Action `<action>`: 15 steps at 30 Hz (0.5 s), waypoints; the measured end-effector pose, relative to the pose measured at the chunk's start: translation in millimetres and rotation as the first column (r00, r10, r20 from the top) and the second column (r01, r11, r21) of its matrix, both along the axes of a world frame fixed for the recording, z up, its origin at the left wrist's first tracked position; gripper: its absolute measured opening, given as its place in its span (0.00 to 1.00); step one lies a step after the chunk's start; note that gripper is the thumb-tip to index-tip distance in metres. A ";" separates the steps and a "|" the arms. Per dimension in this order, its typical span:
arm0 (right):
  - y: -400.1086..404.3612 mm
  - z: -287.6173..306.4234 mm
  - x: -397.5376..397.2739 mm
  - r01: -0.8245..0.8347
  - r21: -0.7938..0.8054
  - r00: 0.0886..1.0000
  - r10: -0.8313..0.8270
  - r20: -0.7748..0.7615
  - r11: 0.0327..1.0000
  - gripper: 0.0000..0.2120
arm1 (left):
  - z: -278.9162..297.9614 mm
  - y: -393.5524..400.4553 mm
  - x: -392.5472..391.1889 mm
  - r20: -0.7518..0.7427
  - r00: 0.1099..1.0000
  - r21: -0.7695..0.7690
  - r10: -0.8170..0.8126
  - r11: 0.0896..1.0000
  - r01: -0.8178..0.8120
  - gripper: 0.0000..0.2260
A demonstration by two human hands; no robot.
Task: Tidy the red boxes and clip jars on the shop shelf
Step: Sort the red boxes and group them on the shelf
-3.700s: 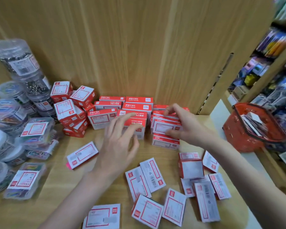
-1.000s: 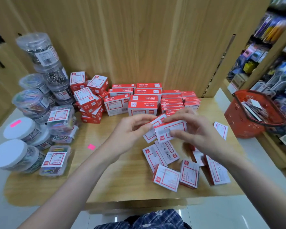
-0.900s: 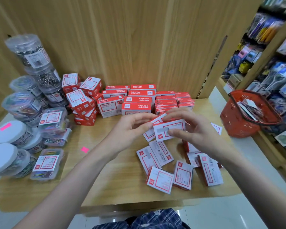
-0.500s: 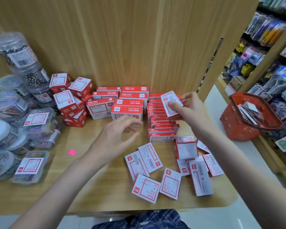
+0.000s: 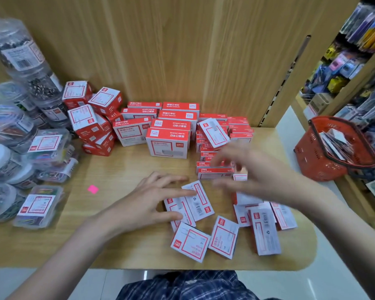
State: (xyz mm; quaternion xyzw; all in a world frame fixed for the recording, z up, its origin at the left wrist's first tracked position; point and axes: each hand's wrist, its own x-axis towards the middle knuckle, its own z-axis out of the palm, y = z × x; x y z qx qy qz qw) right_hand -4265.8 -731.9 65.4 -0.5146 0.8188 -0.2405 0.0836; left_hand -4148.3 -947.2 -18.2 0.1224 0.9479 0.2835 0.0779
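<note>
Red-and-white flat boxes (image 5: 190,241) (labels up) lie scattered on the shelf (image 5: 121,245).

Red boxes (image 5: 168,138) stacked; clip jars (image 5: 20,50) leftward.

Right hand (image 5: 256,169): motion-blurred; finger pose and any contact with the low stack of flat red-and-white cardboard boxes (image 5: 214,167) unreadable. Clear plastic clip jars (image 5: 11,126) cut by left edge. Box label print too small to read. Red plastic shopping basket (image 5: 333,152): contents indistinct.

Stationery shop, stocked shelves (image 5: 355,61), shopping basket (image 5: 333,152)
</note>
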 end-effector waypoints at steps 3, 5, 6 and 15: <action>12.2 -8.2 36.1 -0.188 0.175 0.980 0.172 0.102 0.966 0.21 | 0.6 -3.5 -1.8 -0.014 1.000 0.005 0.001 1.000 -0.001 0.24; 13.8 -17.2 48.8 -0.202 0.222 0.979 0.190 0.074 0.954 0.23 | 2.4 -5.8 -3.0 -0.022 0.999 0.003 0.024 1.000 -0.024 0.24; 13.7 -21.4 51.9 -0.189 0.264 0.982 0.184 0.041 0.946 0.25 | 3.5 -6.9 -2.8 -0.028 0.999 0.001 0.044 0.999 -0.044 0.24; 6.8 -33.1 58.5 -0.033 0.289 0.999 0.033 0.005 0.957 0.27 | 11.4 16.7 26.9 -0.090 0.981 -0.092 -0.174 0.982 0.166 0.25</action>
